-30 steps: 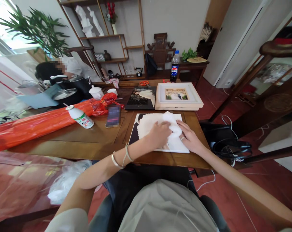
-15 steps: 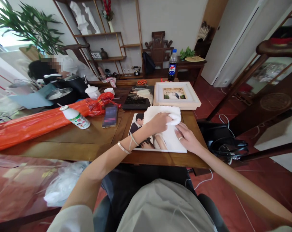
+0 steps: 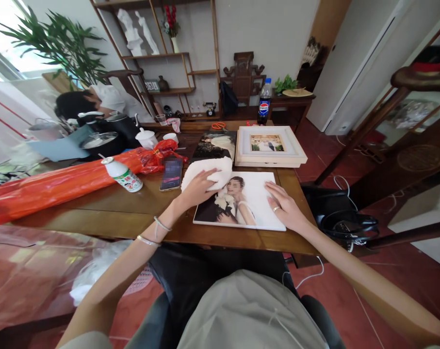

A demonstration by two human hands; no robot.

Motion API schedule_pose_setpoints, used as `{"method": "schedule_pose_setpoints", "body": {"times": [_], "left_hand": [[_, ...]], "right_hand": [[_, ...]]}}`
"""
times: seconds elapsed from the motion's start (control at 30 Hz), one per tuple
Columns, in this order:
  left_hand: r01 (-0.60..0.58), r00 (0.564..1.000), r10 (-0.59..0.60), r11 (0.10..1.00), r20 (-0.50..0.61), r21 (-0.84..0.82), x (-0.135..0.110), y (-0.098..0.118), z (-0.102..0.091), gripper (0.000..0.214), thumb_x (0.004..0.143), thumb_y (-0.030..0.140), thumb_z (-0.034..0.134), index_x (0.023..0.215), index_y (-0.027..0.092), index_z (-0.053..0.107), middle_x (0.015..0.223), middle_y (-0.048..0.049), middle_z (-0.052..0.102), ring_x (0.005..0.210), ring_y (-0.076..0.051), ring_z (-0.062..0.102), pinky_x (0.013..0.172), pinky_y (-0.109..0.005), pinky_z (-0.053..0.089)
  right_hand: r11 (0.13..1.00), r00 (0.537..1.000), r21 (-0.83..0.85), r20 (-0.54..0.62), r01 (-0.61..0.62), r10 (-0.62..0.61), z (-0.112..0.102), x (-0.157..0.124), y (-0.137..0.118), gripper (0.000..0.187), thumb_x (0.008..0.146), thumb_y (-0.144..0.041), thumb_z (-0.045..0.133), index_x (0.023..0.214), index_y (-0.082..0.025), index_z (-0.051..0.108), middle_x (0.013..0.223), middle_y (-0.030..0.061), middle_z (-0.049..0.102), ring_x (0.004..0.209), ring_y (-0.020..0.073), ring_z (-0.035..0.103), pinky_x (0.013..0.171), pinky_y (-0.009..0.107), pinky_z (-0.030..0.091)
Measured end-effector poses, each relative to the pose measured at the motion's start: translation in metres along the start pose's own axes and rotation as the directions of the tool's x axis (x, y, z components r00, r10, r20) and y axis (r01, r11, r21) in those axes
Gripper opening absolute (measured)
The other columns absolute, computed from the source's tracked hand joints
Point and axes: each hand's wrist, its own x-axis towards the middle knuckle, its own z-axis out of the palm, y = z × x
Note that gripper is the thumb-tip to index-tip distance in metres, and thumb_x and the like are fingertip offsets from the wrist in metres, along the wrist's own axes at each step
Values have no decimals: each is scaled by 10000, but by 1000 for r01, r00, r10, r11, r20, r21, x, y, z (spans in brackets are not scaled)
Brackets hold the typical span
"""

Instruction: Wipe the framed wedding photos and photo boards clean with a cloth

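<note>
My left hand (image 3: pixel 199 188) is on a white cloth (image 3: pixel 222 169), gripping it with the fingers over its top. The cloth covers the upper left corner of a photo panel (image 3: pixel 256 188) lying flat on the table and hangs over its edge. A couple in dark and white clothes is printed on the panel. My right hand (image 3: pixel 285 207) rests on the panel's right side, fingers stretched out flat, a ring on one finger. Just behind the panel lie a dark photo print (image 3: pixel 212 145) and a white framed picture (image 3: pixel 290 145).
On the wooden table (image 3: pixel 169 218), a phone (image 3: pixel 171 173), a white bottle (image 3: pixel 122 174) and a long red-wrapped bundle (image 3: pixel 67 179) lie to the left. A cola bottle (image 3: pixel 264 103) and orange-handled scissors (image 3: pixel 218 126) are at the back. A black bag (image 3: pixel 336 218) sits to the right.
My left hand has slid the cloth left across the panel, from its upper right to its upper left corner, uncovering the printed couple. My right hand stays at the panel's right side.
</note>
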Motion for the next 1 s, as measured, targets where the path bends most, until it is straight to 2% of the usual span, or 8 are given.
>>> {"method": "schedule_pose_setpoints", "body": {"times": [0.1,0.3,0.4,0.47,0.53,0.67,0.73,1.0], "left_hand": [[-50,997,49,999,52,6,-12,17,-5,241,926,221,496,988,179,725,1517,-67,359,1423,-239,284,1173,-483,208],[-175,975,178,984,137,-34,-63,89,-22,163,872,202,593,906,226,750,1552,-23,277,1447,-245,218,1189,-496,148],[-243,959,250,968,131,-65,-76,110,-25,157,865,228,609,952,245,738,1561,1,252,1446,-231,224,1196,-479,152],[-222,965,229,973,130,-69,-72,107,-24,155,865,210,599,915,239,743,1558,2,261,1441,-227,241,1193,-469,171],[-148,980,154,987,127,-59,-59,90,-21,182,875,184,570,886,228,746,1548,-12,290,1432,-228,265,1183,-470,196],[13,996,-12,1000,93,-14,-23,47,-12,253,936,220,491,1053,197,714,1519,-64,356,1413,-239,308,1157,-482,248],[57,996,-57,998,68,4,-11,34,-6,282,957,264,469,1108,180,691,1507,-76,377,1408,-251,316,1143,-486,273],[83,996,-84,993,7,81,-15,40,8,265,938,261,494,1054,202,725,1522,-71,349,1412,-283,298,1139,-525,256]], "right_hand": [[1000,1000,8,-4,1,-1,0,0,-1,419,951,-313,421,1354,-248,516,1421,87,510,1368,255,408,1138,528,341],[1000,1000,-17,11,-16,16,-2,1,-3,412,956,-319,411,1336,-216,534,1419,113,507,1369,259,405,1143,521,331],[999,1000,-31,24,-13,14,-2,1,-1,419,955,-318,409,1334,-190,535,1417,131,504,1369,263,403,1141,521,331],[999,1000,-33,24,-6,7,-2,1,0,419,954,-314,411,1334,-188,533,1415,133,506,1368,264,405,1137,528,335],[1000,1000,-24,16,-1,1,-2,1,0,413,952,-308,418,1336,-209,532,1414,119,511,1363,261,412,1134,531,339],[1000,1000,-1,2,-1,1,-2,1,0,408,946,-303,435,1336,-236,535,1412,99,519,1358,256,424,1132,525,348],[1000,1000,1,3,-6,6,-2,2,-1,410,945,-302,436,1333,-224,540,1410,109,520,1357,256,427,1130,522,352],[1000,1000,21,-10,-8,8,-2,2,-1,413,937,-308,454,1336,-242,542,1417,93,518,1352,262,434,1135,520,345]]}}
